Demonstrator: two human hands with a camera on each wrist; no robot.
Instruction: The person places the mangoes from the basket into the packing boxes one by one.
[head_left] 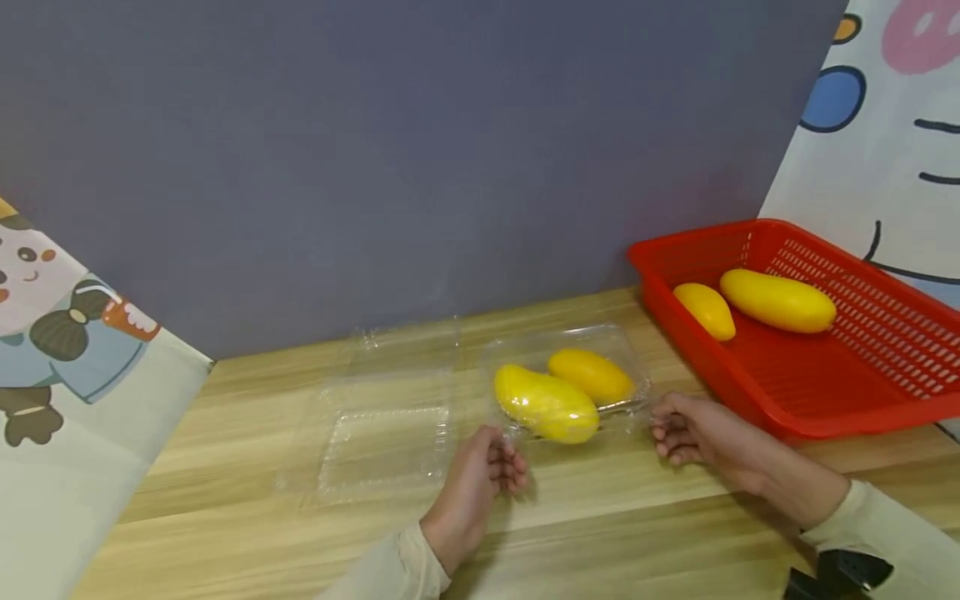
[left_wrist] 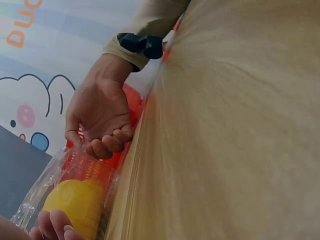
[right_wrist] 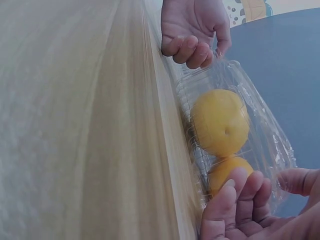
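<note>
A clear plastic clamshell box stands on the wooden table with two yellow mangoes inside, a longer mango at the front and a smaller mango behind it. Clear plastic covers both fruits in the right wrist view. My left hand pinches the box's near left corner between thumb and fingers. At the near right corner, my right hand pinches the rim, its other fingers curled below. The left wrist view shows the right hand at the box's edge, beside the yellow fruit.
Another clear clamshell box lies opened out on the left of the table. A red basket at the right holds a small mango and a long yellow fruit. A grey wall rises behind the table.
</note>
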